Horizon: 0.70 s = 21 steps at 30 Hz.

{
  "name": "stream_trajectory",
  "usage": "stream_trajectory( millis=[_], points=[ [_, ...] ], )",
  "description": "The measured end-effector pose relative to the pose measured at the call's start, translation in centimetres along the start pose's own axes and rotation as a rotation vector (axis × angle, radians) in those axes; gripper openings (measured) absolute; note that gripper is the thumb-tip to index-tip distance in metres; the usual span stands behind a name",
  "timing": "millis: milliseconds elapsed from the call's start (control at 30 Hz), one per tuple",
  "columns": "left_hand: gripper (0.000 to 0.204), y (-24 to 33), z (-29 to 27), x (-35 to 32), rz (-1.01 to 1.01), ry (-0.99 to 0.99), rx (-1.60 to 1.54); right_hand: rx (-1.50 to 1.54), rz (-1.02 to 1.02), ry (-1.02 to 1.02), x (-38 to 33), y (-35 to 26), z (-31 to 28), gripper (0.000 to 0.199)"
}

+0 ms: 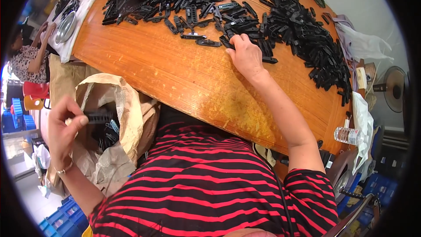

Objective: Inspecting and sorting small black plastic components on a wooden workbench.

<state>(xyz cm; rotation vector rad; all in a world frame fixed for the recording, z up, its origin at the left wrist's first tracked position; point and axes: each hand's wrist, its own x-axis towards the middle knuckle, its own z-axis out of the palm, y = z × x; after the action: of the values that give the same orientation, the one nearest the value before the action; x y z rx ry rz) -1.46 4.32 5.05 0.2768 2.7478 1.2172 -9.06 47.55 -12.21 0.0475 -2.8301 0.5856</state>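
Watching from afar through the head camera, I see the right hand down at the near fringe of the black plastic pieces, its thumb and fingertips bunched against them. These pieces cover the far and right parts of the wooden table, and more dark ones lie inside the brown paper sack beside its near left edge. The left hand hangs over that sack's mouth, thumb and forefinger curled toward each other, a dark strip just by the thumb. With the left blurred and the right fingertips partly hidden, I cannot tell whether either has a firm pinch on anything. My first worry is a piece catching on the sack's soft, crumpled rim and dropping outside, because the paper could buckle inward. My second is the tangle at the right fingers: pieces overlap, so lifting one could drag its neighbours along. On the right, the heap runs close to the table's edge, and a wide swing of the right forearm could push some over or jolt the clear bottle
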Motion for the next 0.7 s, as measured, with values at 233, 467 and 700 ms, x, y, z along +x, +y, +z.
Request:
stream_trajectory(
  millis=[233, 467, 700],
  points=[
    [0.002, -1.9, 3.3, 1.9, 0.070, 0.173, 0.166, -0.058, -0.013, -0.022, -0.2, 0.4, 0.7, 0.022],
    [0.016, 4.9, 14.7, 15.7, 0.564, -0.197, 0.282, 0.143, -0.015, -0.091, -3.4, -1.5, -0.2, 0.016],
    [0.014, 2.8, 26.0, 21.7, 0.699, -0.175, 0.623, 0.213, -0.183, -0.125, -6.2, -3.9, 1.7, 0.014]
  ],
)
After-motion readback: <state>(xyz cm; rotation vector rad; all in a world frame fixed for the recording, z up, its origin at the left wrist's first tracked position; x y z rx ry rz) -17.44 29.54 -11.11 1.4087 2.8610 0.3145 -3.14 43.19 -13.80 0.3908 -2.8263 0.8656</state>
